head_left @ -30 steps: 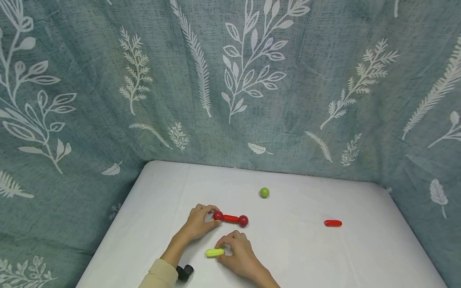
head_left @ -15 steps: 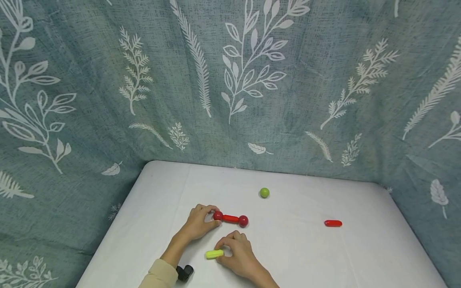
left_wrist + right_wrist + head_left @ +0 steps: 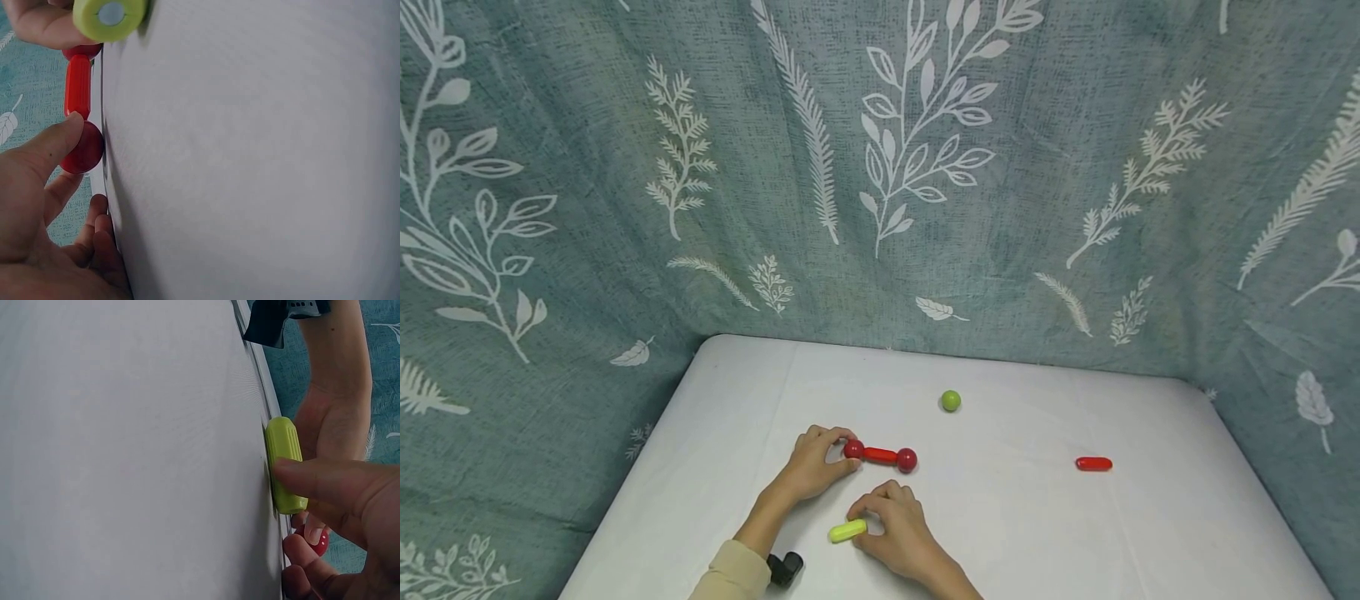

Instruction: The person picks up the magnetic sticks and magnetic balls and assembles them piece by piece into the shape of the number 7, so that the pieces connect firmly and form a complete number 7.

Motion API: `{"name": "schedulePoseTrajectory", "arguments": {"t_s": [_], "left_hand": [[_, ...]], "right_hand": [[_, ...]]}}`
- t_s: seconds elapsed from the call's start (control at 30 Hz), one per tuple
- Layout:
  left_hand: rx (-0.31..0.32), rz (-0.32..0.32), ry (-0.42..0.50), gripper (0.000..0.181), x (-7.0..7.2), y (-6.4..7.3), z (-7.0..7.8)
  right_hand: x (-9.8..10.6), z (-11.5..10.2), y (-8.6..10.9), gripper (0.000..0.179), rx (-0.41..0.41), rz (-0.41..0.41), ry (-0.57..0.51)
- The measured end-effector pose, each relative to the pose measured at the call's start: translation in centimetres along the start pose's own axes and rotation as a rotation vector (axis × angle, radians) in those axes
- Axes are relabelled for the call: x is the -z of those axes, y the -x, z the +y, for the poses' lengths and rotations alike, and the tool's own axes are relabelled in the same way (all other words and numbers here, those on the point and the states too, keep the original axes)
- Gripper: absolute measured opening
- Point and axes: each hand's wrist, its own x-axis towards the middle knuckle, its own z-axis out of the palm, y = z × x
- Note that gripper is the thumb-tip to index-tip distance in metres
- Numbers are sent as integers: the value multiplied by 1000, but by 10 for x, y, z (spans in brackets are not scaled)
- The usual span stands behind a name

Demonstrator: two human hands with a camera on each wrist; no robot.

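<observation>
My left hand [image 3: 814, 463] pinches a dark red ball [image 3: 853, 449] between thumb and fingers. That ball sits on the left end of a bright red ridged rod [image 3: 881, 456], and a second red ball [image 3: 907, 460] caps the right end, dumbbell-like. Nearer the front, my right hand [image 3: 895, 529] holds a short yellow-green rod [image 3: 847, 531] by its right end, thumb on one side. In the right wrist view the yellow-green rod [image 3: 286, 465] shows long grooves along its side. Its end face, with a pale round centre, faces the left wrist camera.
A green ball [image 3: 951, 401] lies toward the back of the white table [image 3: 1015, 517]. A loose red rod [image 3: 1093, 464] lies off to the right. Beside the left wrist is a black device [image 3: 786, 569]. Patterned green-blue cloth [image 3: 880, 292] hangs behind the table.
The yellow-green rod has turned slightly in my right hand, its left end dropping toward the front edge. My left hand and the dumbbell-like piece stay where they were.
</observation>
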Motion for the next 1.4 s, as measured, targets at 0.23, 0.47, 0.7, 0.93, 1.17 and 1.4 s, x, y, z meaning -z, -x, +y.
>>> {"name": "schedulePoseTrajectory", "arguments": {"t_s": [0.23, 0.47, 0.7, 0.93, 1.17, 1.4], "left_hand": [[5, 4, -6, 38, 0, -1, -1], [0, 5, 2, 37, -1, -2, -1], [8, 5, 14, 37, -2, -2, -2], [-6, 9, 21, 37, -2, -2, -2], [-6, 2, 24, 35, -2, -3, -3], [-2, 1, 25, 35, -2, -3, -2]], "right_hand": [[10, 1, 4, 26, 0, -17, -15], [30, 13, 14, 27, -4, 73, -51], [53, 28, 24, 25, -43, 167, -41], [74, 48, 38, 28, -95, 268, -66], [98, 74, 50, 27, -131, 357, -44], [124, 98, 65, 23, -138, 444, 10]]}}
